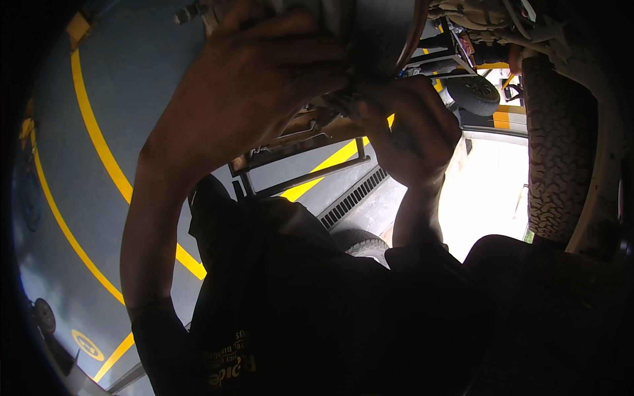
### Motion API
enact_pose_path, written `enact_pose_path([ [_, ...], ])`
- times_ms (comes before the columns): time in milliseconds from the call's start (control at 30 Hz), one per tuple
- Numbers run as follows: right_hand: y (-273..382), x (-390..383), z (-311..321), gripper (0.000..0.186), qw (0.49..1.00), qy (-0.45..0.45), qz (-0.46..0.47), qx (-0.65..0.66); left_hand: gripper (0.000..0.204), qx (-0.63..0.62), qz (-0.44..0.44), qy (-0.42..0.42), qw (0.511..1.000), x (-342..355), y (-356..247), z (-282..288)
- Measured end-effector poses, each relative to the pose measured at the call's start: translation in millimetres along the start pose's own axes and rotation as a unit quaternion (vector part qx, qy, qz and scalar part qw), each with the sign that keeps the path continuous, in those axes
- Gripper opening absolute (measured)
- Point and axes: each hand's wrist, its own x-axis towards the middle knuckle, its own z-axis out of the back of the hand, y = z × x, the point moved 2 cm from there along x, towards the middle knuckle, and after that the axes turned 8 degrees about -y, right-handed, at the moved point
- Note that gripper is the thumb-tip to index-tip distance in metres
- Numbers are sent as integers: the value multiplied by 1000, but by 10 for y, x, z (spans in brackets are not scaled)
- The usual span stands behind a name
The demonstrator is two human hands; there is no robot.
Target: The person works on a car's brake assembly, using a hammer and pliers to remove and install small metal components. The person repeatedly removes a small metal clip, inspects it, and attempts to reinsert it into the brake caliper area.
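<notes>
Both my arms are raised to a grey, rounded metal part (pixel 378 39) under a vehicle, at the top of the view. My left hand (pixel 264 79) presses against the dark parts just left of it, with bent fingers in deep shadow. Below the metal part's lower edge, my right hand (pixel 416 129) is closed, thumb and fingers pinched together. A small dark piece (pixel 343 102) shows at its fingertips, too dim to name. Whatever the left fingers grip is hidden by the hand and the shadow.
Below my hands stands a brown tray (pixel 290 142) on a black metal frame, with small metal items in it. A knobby tyre (pixel 561 152) hangs at the right. Farther off are a loose wheel (pixel 472 96), a floor drain grate (pixel 353 198) and yellow floor lines (pixel 99 132).
</notes>
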Motion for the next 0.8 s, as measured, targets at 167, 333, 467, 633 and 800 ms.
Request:
enact_pose_path([
  [167,76,54,36,22,997,24,-68,17,19,15,-12,3,1000,-15,-8,18],
  [333,143,90,57,26,994,47,-91,32,22,30,-2,-10,999,-76,-38,-39],
  [467,182,80,41,26,995,45,-94,10,25,39,5,-23,999,-145,-13,-119],
  [633,275,104,36,23,984,54,-169,15,26,19,11,-32,999,-141,0,-113],
  [800,262,-42,22,24,987,25,-156,-13,26,-15,17,-65,998,-147,0,-112],
])
